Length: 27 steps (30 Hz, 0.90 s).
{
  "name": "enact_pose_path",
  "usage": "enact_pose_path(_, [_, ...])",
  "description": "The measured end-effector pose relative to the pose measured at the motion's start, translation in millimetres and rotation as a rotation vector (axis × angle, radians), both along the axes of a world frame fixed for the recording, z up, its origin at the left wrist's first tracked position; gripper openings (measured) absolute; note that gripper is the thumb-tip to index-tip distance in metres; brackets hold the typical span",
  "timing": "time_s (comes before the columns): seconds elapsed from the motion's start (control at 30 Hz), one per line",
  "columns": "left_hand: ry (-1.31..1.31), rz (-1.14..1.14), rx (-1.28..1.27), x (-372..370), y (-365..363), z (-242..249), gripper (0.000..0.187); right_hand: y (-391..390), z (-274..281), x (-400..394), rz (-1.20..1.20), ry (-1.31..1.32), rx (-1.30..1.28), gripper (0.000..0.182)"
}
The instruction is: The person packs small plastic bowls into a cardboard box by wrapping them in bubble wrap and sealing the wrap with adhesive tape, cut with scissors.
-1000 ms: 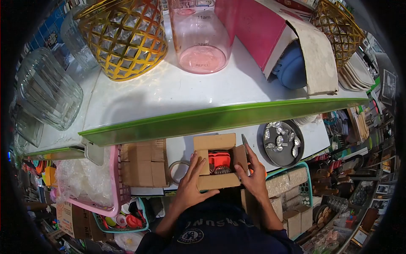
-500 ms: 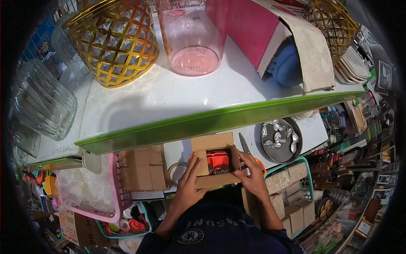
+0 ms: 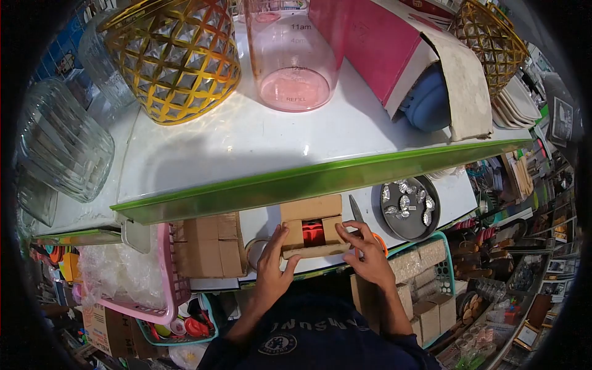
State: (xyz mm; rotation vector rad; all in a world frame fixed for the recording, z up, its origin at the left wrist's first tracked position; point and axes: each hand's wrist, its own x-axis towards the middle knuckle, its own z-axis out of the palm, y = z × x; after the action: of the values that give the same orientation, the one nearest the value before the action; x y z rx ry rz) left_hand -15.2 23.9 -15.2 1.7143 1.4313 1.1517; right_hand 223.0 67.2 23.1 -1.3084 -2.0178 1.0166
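Note:
A small brown cardboard box [image 3: 316, 251] stands on the white lower surface, and its two side flaps are folded partly inward. Through the gap between them shows something red [image 3: 313, 233], whose kind I cannot make out. My left hand [image 3: 271, 268] grips the left side of the box, fingers along the wall and thumb at the front corner. On the opposite side, my right hand [image 3: 372, 259] has its fingers at the right flap and its thumb near the front edge. Scissors [image 3: 356, 209] with orange handles lie behind my right hand, partly hidden. The far flap stands up.
A green-edged shelf [image 3: 320, 174] with glassware overhangs the work surface. A dark round pan [image 3: 394, 229] holds foil-like pieces. Left are a closed carton [image 3: 209, 246], a tape roll [image 3: 256, 251] and a pink basket [image 3: 172, 308]; right, a teal basket [image 3: 445, 240] of wrapped boxes.
Both side flaps of the box have come inward, so less of the red thing shows. My right fingers have moved up to the right flap, and my left thumb has spread outward.

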Motion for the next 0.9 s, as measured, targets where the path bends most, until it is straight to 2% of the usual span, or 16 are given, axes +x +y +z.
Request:
enact_pose_path(0.2, [-0.029, 0.047, -0.055, 3, 5, 6, 0.06, 0, -4, -4, -0.079, 0.013, 0.036, 0.043])
enact_pose_path(0.3, [0.006, 0.056, 0.02, 5, 9, 12, 0.066, -1, -5, -4, -0.095, 0.032, 0.042, 0.04])
enact_pose_path(0.5, [-0.121, -0.012, 0.037, 1, 17, -1, 0.075, -3, -17, -3, -0.131, 0.093, 0.08, 0.035])
enact_pose_path(0.6, [-0.134, 0.055, 0.046, 0, 14, 2, 0.073, -5, -18, -4, -0.162, 0.12, 0.094, 0.033])
enact_pose_path(0.67, [-0.011, 0.064, 0.013, 3, 12, 16, 0.062, -5, -17, -6, -0.184, 0.129, 0.067, 0.032])
enact_pose_path(0.7, [-0.012, 0.068, 0.011, 3, 11, 14, 0.062, -4, -18, -6, -0.191, 0.139, 0.065, 0.032])
enact_pose_path(0.77, [0.043, 0.074, 0.06, 5, 9, 10, 0.049, -3, -19, -6, -0.199, 0.149, 0.061, 0.032])
enact_pose_path(0.9, [0.026, 0.126, 0.076, 9, 8, 9, 0.042, -4, -23, -5, -0.202, 0.171, 0.047, 0.032])
